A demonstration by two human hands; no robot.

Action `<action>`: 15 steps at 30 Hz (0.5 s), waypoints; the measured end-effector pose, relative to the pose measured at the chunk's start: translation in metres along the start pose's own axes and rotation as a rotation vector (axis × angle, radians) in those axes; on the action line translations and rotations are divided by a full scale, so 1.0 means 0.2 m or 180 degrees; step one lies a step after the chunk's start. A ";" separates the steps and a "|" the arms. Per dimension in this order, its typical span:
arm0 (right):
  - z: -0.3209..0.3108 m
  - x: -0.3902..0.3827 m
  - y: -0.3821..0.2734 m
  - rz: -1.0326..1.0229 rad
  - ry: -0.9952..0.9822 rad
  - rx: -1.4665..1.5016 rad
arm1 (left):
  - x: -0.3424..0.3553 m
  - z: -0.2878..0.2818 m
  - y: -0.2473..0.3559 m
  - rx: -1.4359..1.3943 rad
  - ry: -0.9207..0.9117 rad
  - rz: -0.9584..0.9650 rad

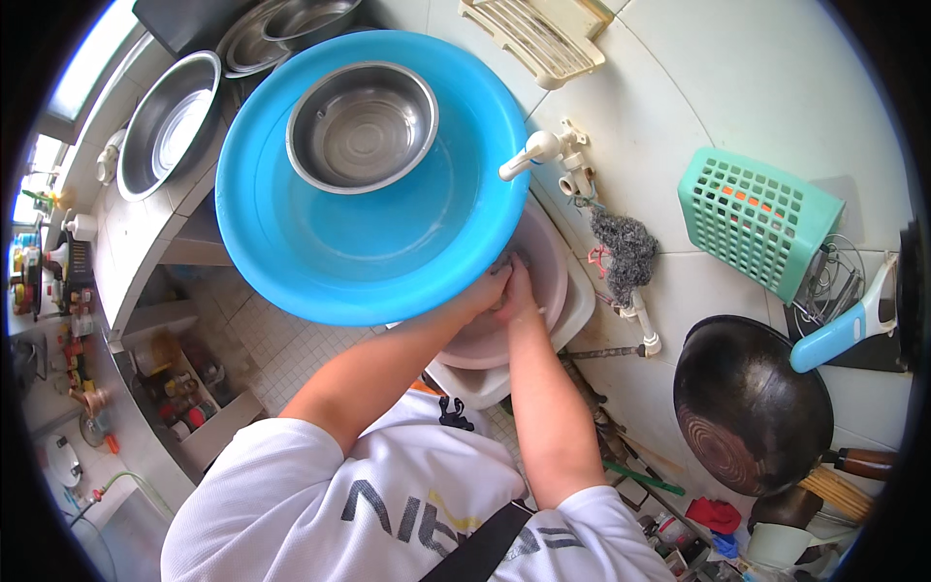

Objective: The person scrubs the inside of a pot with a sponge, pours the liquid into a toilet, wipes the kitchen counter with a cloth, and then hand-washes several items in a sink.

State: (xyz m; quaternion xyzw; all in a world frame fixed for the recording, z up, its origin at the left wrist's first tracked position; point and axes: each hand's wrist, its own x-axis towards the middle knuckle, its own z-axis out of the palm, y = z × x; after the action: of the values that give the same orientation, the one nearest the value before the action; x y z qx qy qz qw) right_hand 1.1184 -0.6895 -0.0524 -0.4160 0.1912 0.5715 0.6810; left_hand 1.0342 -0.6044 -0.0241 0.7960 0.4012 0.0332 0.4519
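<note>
Both my hands are close together over a pale pink basin [551, 281], beside the right rim of a large blue basin [465, 107]. My left hand [492, 285] and my right hand [519, 288] have their fingers curled toward each other. Something small and greyish shows between them, too hidden to name. Part of the pink basin lies under the blue rim, and my forearms cover more of it. Inside the blue basin, toward its far side, rests a round stainless steel bowl [364, 131]. The pink basin stands in a white tub-like sink [582, 308].
A white tap [541, 150] juts from the tiled wall, with a grey scrubbing mesh [626, 250] hanging below. At right hang a green plastic basket [761, 218], a black wok [752, 407] and a blue-handled tool [834, 335]. Another steel basin [175, 126] leans at the counter on the left.
</note>
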 end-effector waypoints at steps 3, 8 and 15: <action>-0.03 0.06 -0.02 -0.0454 0.0236 -0.0483 | 0.01 0.00 0.00 -0.0002 -0.0064 0.0030; -0.09 -0.07 0.12 -0.0806 0.1189 -0.2565 | 0.02 -0.05 -0.14 0.0027 0.0021 -0.0148; 0.10 -0.04 0.23 0.0117 0.1258 -0.0770 | 0.04 -0.04 -0.17 0.0016 0.0038 -0.0212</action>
State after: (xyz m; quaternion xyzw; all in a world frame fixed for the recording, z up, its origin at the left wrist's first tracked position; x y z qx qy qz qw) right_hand 1.0683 -0.6787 -0.0498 -0.5949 0.2586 0.5100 0.5650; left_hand 1.0157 -0.5833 -0.0474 0.7831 0.4303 0.0220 0.4484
